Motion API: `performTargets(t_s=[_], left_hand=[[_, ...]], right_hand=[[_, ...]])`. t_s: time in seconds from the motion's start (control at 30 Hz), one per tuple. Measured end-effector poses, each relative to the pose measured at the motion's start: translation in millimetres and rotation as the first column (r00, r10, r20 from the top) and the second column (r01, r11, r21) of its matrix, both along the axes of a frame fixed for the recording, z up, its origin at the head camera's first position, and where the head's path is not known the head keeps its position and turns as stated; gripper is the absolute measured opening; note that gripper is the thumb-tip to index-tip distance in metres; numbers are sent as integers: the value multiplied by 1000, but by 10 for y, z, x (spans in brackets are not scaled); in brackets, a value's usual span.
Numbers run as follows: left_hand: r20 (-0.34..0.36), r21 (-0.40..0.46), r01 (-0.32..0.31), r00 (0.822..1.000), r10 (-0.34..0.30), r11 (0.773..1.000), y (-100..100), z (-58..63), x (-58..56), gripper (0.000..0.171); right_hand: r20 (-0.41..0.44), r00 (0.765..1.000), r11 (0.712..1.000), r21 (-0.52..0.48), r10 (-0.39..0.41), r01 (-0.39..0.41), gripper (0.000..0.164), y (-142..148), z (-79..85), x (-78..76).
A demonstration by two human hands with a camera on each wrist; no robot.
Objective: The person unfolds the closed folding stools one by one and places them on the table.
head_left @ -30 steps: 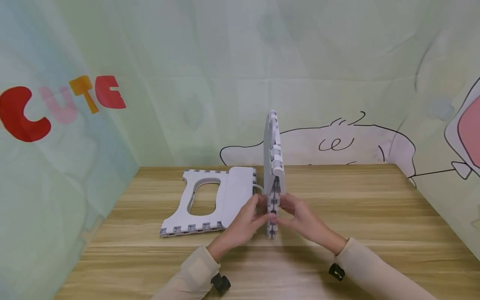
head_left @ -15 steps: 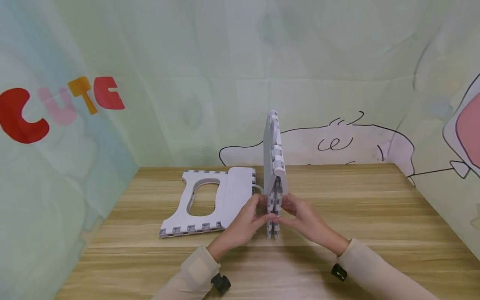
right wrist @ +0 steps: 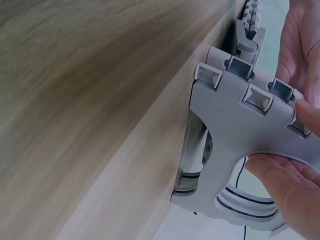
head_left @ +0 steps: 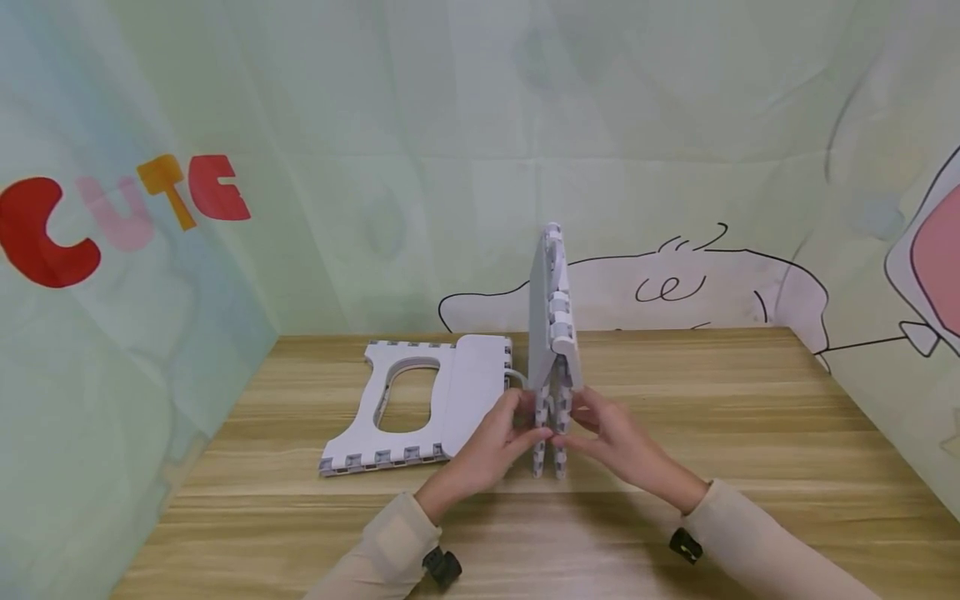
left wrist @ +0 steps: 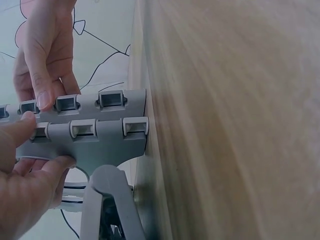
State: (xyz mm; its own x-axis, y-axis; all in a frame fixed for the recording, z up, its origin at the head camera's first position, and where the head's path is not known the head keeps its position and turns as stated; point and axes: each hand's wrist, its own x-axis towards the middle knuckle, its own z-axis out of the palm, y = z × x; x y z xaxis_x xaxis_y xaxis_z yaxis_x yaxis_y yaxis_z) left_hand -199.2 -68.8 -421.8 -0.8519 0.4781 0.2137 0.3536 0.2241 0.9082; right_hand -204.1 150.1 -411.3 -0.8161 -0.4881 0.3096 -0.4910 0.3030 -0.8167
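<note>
A white folding step stool stands upright on the wooden table, nearly folded, its two leg panels slightly apart at the bottom. My left hand grips the left leg panel, thumb on the near hinged edge and fingers curled behind it. On the other side my right hand grips the right leg panel the same way, its fingers at the oval opening in the right wrist view. The thumbs lie close together at the gap. A second folding stool lies folded flat left of the upright one.
The wooden table reaches back to a printed cloth backdrop, with another cloth side on the left and right. A black wrist clip is at the left sleeve and another at the right sleeve.
The upright stool's two leg panels have parted at the bottom. My right hand has moved slightly right with its panel; the left hand has stayed in place.
</note>
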Motion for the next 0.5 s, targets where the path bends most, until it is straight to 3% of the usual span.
performTargets(t_s=[0.5], left_hand=[[8,8,-11,1000,11,1000,21,-8,-7,36]], right_hand=[[33,999,1000,24,-13,12,76,140,20,27]])
